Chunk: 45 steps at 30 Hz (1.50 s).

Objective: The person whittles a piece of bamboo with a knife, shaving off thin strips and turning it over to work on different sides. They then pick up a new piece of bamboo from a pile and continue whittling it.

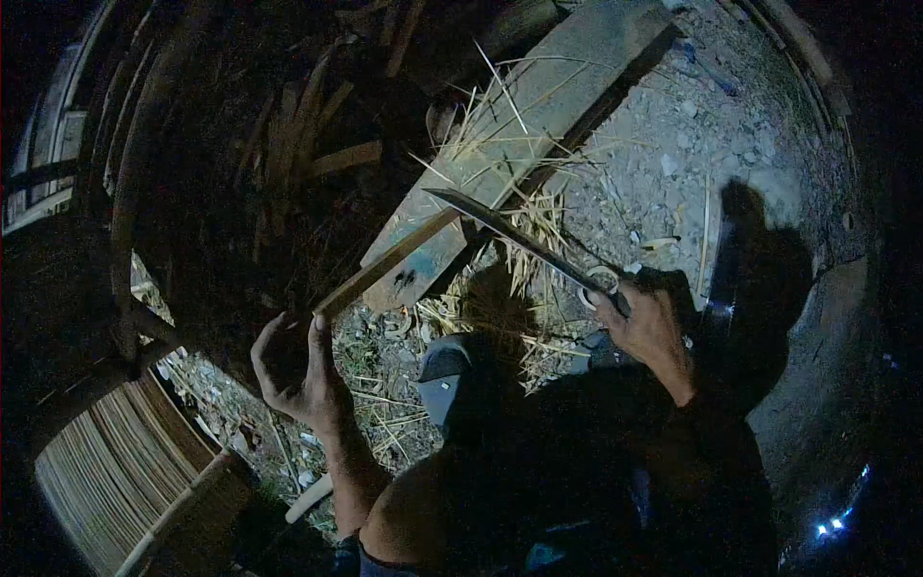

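Two hands near the plank [615, 53], and here's the right grip [649, 337], out to the plank's right and short of its near end, clenched around the handle of a long knife [524, 242]! The left grip [306, 380], off to the plank's left, has its fingers curved and a fingertip meeting the end of a slim strip [389, 267]; whether it's pinching, I can't tell. And look at that strip: straight, narrow, flat-sided, brown, its far end over the plank's near end. The knife's blade crosses it right there, slender and dark, tapering to a point, with a pale ring [604, 281] by the handle. Now the plank itself: broad, thick, greyish, scuffed, a bluish patch at its near end. Straw-like slivers [521, 273] bristle across it, thin, stiff, yellowish, spilling over its right edge! Beyond that edge, gritty ground [663, 207] strewn with pale stones [669, 165]. And well short of the plank, far out to its left, long slats [125, 471], brown and ribbed, packed side by side!
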Available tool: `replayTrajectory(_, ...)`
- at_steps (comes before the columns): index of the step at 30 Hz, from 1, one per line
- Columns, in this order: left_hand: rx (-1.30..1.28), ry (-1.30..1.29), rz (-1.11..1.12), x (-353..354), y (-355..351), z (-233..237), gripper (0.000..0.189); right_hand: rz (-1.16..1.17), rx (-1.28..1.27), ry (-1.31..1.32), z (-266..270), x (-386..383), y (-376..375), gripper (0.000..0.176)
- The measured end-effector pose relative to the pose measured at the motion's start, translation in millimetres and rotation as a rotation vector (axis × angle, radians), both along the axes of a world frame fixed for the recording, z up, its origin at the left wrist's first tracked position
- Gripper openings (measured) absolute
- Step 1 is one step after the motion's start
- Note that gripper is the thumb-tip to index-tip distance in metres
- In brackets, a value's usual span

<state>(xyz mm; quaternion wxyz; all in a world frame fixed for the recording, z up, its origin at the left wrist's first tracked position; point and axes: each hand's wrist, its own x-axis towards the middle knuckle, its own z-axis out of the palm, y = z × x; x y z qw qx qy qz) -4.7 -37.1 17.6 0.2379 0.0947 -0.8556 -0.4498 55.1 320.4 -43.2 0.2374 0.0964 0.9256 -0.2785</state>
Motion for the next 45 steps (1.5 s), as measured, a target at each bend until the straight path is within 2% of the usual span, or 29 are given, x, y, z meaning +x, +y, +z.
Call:
replayTrajectory(2,-0.102,0.016,-0.018,1,-15,-9,0.028,-0.037,0.081,0.037,4,1,-1,0.053)
replayTrajectory(4,0.045,-0.124,0.022,-2,-29,-21,0.029,-0.024,0.037,0.066,-5,10,6,0.054)
replayTrajectory(5,0.001,-0.173,0.003,1,-35,-29,0.028,-0.098,0.043,0.067,-8,19,8,0.052)
replayTrajectory(8,0.19,-0.35,0.077,18,-79,-99,0.036,-0.205,0.106,0.113,-8,37,13,0.046)
replayTrajectory(10,0.071,-0.509,-0.002,19,-83,-114,0.041,-0.257,0.175,0.153,-4,46,14,0.043)
replayTrajectory(11,-0.054,-0.78,0.039,12,-75,-100,0.041,-0.332,0.114,0.157,-2,47,15,0.04)
replayTrajectory(12,0.029,-0.791,0.053,13,-76,-115,0.04,-0.408,0.053,0.162,1,50,16,0.037)
replayTrajectory(14,-0.276,-0.447,-0.031,5,-61,-137,0.038,-0.358,0.109,0.247,-3,57,20,0.038)
replayTrajectory(16,0.127,-0.406,-0.303,-27,-12,-104,0.038,-0.301,0.15,0.326,-1,55,16,0.038)
replayTrajectory(18,0.152,-0.435,-0.5,-54,6,-126,0.044,-0.48,-0.054,0.031,12,47,4,0.039)
replayTrajectory(20,0.223,-0.428,-0.509,-78,-3,-186,0.053,-0.41,-0.048,0.128,9,43,0,0.041)
replayTrajectory(21,0.139,-0.527,-0.535,-87,17,-154,0.058,-0.346,-0.033,0.221,8,41,0,0.043)
replayTrajectory(22,0.137,-0.518,-0.542,-93,17,-151,0.058,-0.352,-0.032,0.23,10,39,0,0.043)
replayTrajectory(24,-0.239,-0.443,-0.604,-103,6,-145,0.055,-0.331,-0.066,0.155,15,36,1,0.047)
replayTrajectory(25,-0.242,-0.436,-0.606,-108,-5,-151,0.055,-0.334,-0.067,0.161,8,42,2,0.047)
replayTrajectory(27,0.327,-0.452,-0.433,-119,-36,-181,0.047,-0.345,0.008,0.202,-15,56,6,0.051)
replayTrajectory(28,0.611,-0.449,-0.34,-125,-21,-156,0.043,-0.345,0.007,0.211,-13,53,8,0.051)
replayTrajectory(29,0.233,-0.22,-0.399,-117,-13,-125,0.042,-0.306,-0.028,0.141,-8,50,10,0.052)
replayTrajectory(30,-0.144,0.009,-0.443,-106,19,-45,0.04,-0.267,-0.063,0.068,-5,49,11,0.053)
replayTrajectory(32,-0.136,-0.033,-0.235,-101,17,-7,0.036,-0.313,-0.05,0.154,-20,56,7,0.052)
replayTrajectory(33,0.11,0.041,-0.155,-96,28,1,0.026,-0.357,-0.035,0.239,-22,57,3,0.051)
replayTrajectory(34,0.105,0.037,-0.155,-91,28,2,0.026,-0.359,-0.04,0.235,-16,52,0,0.051)
replayTrajectory(36,0.183,-0.035,-0.142,-81,28,4,0.022,-0.375,-0.231,0.17,11,28,-9,0.049)
replayTrajectory(37,0.246,-0.069,-0.091,-74,36,-1,0.021,-0.378,-0.233,0.168,7,29,-11,0.049)
replayTrajectory(38,0.071,-0.033,-0.146,-71,30,-15,0.024,-0.33,-0.203,0.206,1,29,-13,0.048)
replayTrajectory(40,0.264,-0.135,-0.081,-56,59,2,0.025,-0.288,-0.169,0.241,1,27,-15,0.047)
replayTrajectory(41,0.267,-0.138,-0.085,-47,56,3,0.025,-0.207,-0.148,0.209,11,22,-18,0.042)
replayTrajectory(44,0.156,-0.242,-0.075,-30,50,14,0.035,-0.099,-0.155,0.163,17,12,-27,0.038)
replayTrajectory(45,0.06,-0.434,-0.046,-30,54,29,0.041,-0.082,-0.224,0.169,12,12,-32,0.038)
